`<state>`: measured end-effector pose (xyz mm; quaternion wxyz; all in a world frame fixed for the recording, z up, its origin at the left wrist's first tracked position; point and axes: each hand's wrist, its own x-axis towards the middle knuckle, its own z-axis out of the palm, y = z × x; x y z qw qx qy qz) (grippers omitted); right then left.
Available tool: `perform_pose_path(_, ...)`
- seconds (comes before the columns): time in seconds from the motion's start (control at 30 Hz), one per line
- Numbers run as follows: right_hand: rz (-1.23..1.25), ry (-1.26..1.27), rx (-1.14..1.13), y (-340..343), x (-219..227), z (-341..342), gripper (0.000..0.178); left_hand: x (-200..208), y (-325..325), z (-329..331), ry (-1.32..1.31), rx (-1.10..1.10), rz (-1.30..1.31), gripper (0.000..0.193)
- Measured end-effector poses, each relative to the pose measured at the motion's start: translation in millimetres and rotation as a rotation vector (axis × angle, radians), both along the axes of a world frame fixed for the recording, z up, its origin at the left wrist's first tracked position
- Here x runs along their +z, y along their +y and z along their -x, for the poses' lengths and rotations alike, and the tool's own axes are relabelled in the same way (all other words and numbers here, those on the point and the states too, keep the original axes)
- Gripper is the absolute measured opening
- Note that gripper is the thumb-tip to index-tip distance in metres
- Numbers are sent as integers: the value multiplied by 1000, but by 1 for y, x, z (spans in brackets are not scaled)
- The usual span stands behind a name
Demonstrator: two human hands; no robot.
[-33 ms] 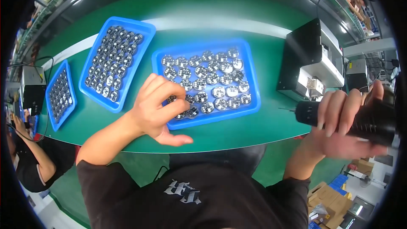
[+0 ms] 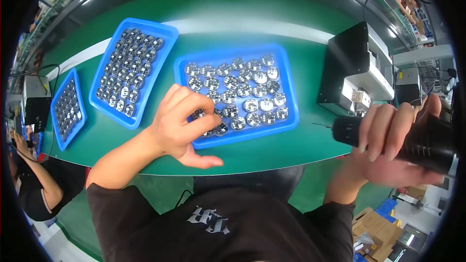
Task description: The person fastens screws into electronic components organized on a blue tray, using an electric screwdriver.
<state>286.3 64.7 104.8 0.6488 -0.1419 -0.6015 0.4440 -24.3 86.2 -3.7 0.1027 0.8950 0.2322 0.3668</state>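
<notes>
Black cylindrical driver-like tool [image 2: 346, 130], gripped by the right hand [image 2: 387, 138] at the near-right edge of the green surface [image 2: 252, 12], points sideways, probably to clear round silver-black parts [image 2: 253, 119] in a blue plastic tray [image 2: 291, 90]; the left hand [image 2: 182, 122] curls there, contents hidden.

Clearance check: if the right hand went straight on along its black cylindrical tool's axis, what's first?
Likely the rightmost blue rectangular plastic tray, near its lower right corner; how high the right hand sits is unclear, so it might pass above.
</notes>
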Motion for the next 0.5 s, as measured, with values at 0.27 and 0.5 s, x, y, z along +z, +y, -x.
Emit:
perform_pose_path(0.27,153,-93,144,29,-24,64,95,-1,4,6,60,16,115,69)
perform_pose_path(0.5,382,-122,-166,32,-45,85,108,-1,5,2,105,-6,163,73)
